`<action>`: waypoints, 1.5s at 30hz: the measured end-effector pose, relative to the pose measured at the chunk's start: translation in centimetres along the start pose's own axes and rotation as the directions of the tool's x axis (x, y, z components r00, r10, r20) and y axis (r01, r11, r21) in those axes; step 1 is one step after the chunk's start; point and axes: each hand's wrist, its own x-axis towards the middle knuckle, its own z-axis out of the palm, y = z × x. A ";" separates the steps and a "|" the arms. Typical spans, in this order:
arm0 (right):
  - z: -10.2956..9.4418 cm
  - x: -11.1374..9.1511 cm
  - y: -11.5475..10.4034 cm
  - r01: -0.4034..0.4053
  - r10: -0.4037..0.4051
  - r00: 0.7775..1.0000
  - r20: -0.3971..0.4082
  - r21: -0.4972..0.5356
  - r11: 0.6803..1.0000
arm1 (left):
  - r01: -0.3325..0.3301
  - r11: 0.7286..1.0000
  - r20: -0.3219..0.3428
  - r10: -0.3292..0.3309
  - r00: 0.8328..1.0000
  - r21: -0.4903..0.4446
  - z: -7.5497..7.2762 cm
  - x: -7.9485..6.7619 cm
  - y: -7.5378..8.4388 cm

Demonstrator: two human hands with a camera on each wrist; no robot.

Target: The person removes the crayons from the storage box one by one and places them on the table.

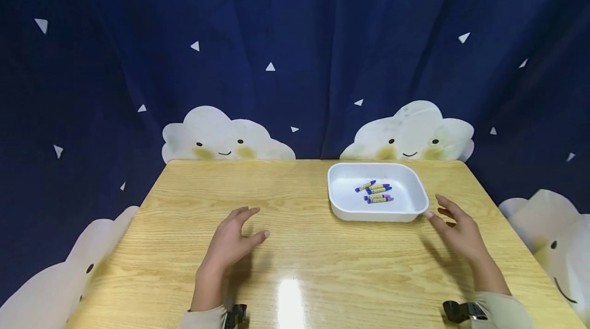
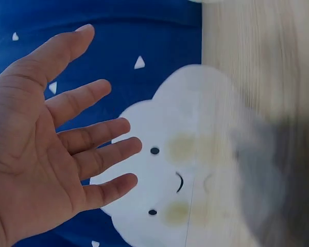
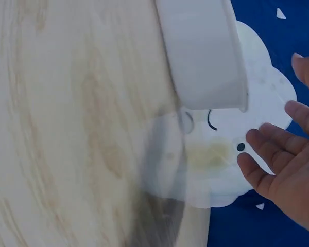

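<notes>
A white tray (image 1: 378, 215) is seen ahead and to the left of the right grip (image 1: 461, 234), with its near corner set just beside the thumb. In the right wrist view a gap is shown between tray and fingers, so no contact is judged to be made. Inside the tray, crayons (image 1: 379, 190) are gathered in a small cluster, farther left of the right grip, past the tray's wall; some are overlapped, and the exact count cannot be told. From the left grip (image 1: 230, 242), the tray is found ahead and to the right, well apart.

Both grips are held open, with fingers parted and nothing gripped by either of the 2. The step in hand is judged to be readiness before contact. For the tray to be taken at 2 sides, the right grip would need to be brought slightly left, and the left grip carried ahead and rightward. For 1 crayon to be picked, the right grip would have to be raised over the wall and lowered leftward.

Beneath both grips, the counter (image 1: 350, 267) is spread; behind them, black devices (image 1: 454, 312) are worn at the wrists. Ahead of both, beyond the counter, a navy curtain (image 1: 295, 26) is hung.
</notes>
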 end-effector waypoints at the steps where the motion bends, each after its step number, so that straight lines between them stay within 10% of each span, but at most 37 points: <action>1: 0.2 0.2 0.1 0.000 0.000 1.000 -0.005 0.008 1.000 | -0.015 1.000 -0.006 0.015 1.000 -0.008 0.2 0.3 0.2; 45: 3.0 3.7 1.2 -0.324 0.311 0.945 0.100 0.156 0.933 | -0.218 0.941 0.019 0.230 0.973 -0.259 9.8 9.0 7.3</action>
